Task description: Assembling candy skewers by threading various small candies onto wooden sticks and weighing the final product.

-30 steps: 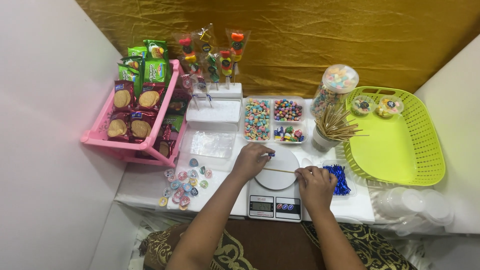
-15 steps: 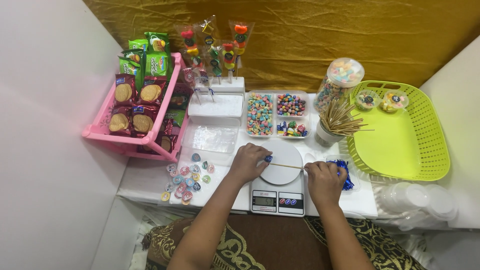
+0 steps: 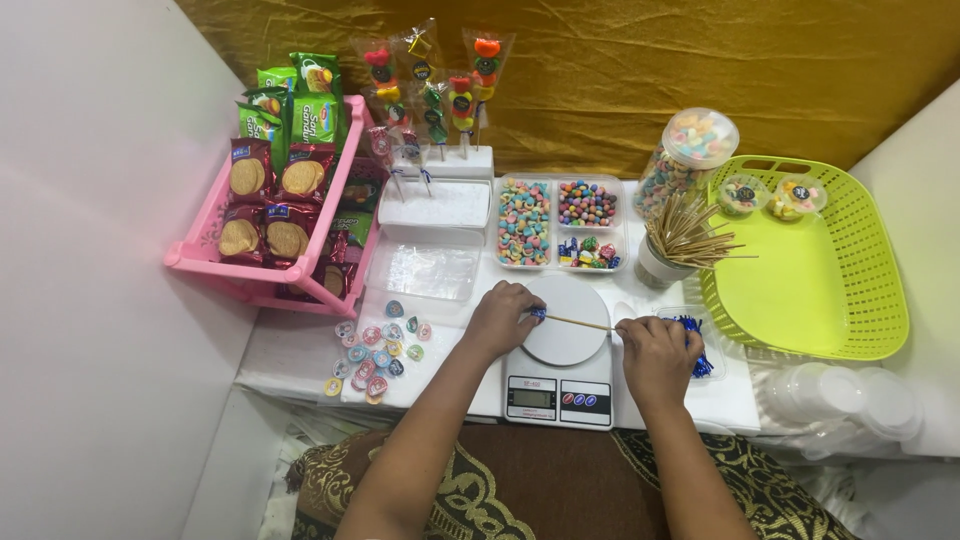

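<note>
**A:** A white desk (image 3: 300, 350) is seen against a gold curtain (image 3: 620, 70), packed with stuff: pink rack (image 3: 200, 255) of snack packs on the left, green basket (image 3: 860, 300) on the right, candy tray (image 3: 560, 225) and a cup of sticks (image 3: 680, 245) at the back. A scale (image 3: 560, 385) is parked at the front edge, between the hands.

**B:** And the skewer?

**A:** The skewer (image 3: 580, 322) is held flat just above the scale plate, its long axis running left to right. One end is pinched in the closed fingers of the right hand (image 3: 658, 358). The other end points at the left hand (image 3: 500, 318), where a small blue candy (image 3: 538, 314) is gripped at the fingertips.

**B:** So the candy is right at the tip?

**A:** Pretty much, it's touching or just beside it; whether it's already pierced can't be told. The left hand is nearer the candy, the right nearer a pile of blue twist ties (image 3: 695, 345).
</note>
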